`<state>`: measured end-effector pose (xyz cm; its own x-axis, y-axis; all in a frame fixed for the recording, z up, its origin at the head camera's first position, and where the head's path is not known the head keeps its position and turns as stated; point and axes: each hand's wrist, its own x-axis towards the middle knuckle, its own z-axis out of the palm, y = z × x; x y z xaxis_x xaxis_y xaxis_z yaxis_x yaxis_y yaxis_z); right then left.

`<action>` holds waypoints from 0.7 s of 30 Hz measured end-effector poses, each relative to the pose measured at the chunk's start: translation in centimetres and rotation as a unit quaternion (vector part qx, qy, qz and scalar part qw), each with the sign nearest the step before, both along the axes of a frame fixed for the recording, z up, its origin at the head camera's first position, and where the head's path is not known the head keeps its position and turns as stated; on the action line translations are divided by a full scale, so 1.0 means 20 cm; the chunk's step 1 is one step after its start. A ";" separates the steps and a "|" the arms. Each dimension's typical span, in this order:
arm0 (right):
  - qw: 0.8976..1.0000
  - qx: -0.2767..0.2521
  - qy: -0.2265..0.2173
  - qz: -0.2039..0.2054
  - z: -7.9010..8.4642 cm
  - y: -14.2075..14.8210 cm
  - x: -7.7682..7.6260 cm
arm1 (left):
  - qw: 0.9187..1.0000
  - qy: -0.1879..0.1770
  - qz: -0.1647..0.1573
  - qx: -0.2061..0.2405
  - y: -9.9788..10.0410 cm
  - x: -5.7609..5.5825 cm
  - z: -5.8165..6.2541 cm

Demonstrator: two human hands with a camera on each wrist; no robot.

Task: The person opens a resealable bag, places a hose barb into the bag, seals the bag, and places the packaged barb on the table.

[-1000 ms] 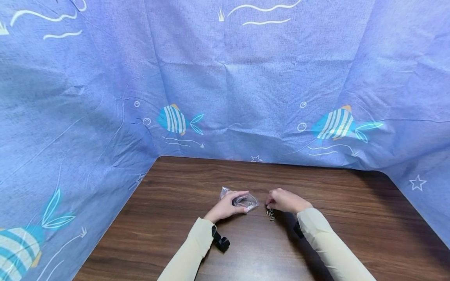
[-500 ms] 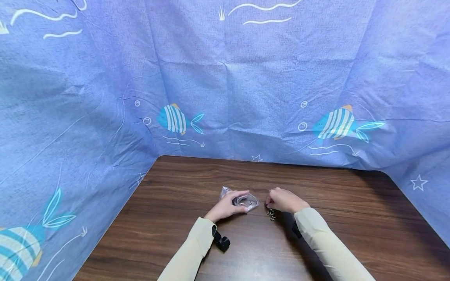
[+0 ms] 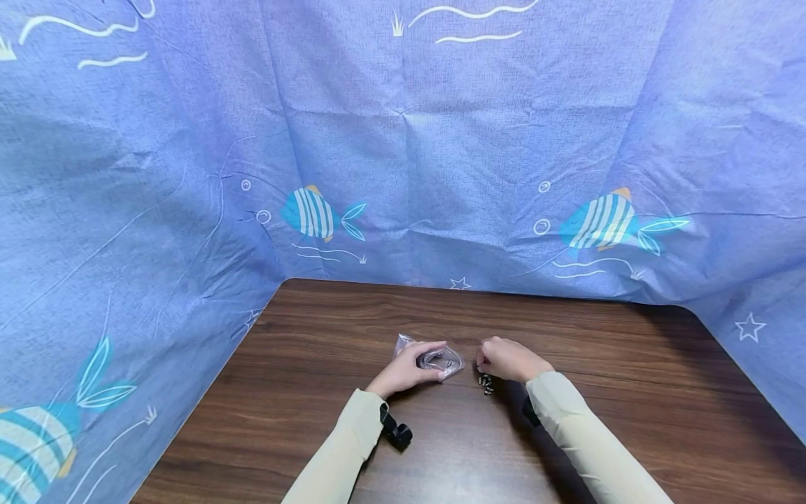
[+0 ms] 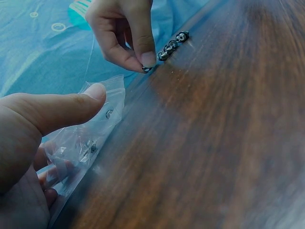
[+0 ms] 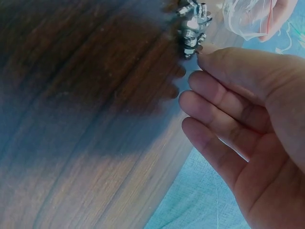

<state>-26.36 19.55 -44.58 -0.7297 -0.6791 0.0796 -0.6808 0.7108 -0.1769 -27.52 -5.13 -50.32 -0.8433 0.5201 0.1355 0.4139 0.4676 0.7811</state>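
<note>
My left hand curves around a clear plastic bag, its thumb over the near side and the other fingers behind the film. A few small metal pieces show through the plastic. To the right, the thumb and forefinger of my right hand pinch one small shiny metal piece low over the table. Close by those fingertips lies a small pile of similar shiny metal pieces, also visible from the head as a short cluster.
Both hands work over a dark wood-grain table. Behind it and at the left hangs a blue cloth printed with fish. A black wrist camera sits under the left sleeve.
The right forearm has shifted slightly left over the last second. Both hands stay in almost the same places, with the bag still in the left.
</note>
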 end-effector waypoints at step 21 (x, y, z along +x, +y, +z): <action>0.999 -0.015 0.031 -0.008 0.06 -0.06 -0.04 | 1.000 -0.001 -0.006 0.015 0.00 0.00 0.00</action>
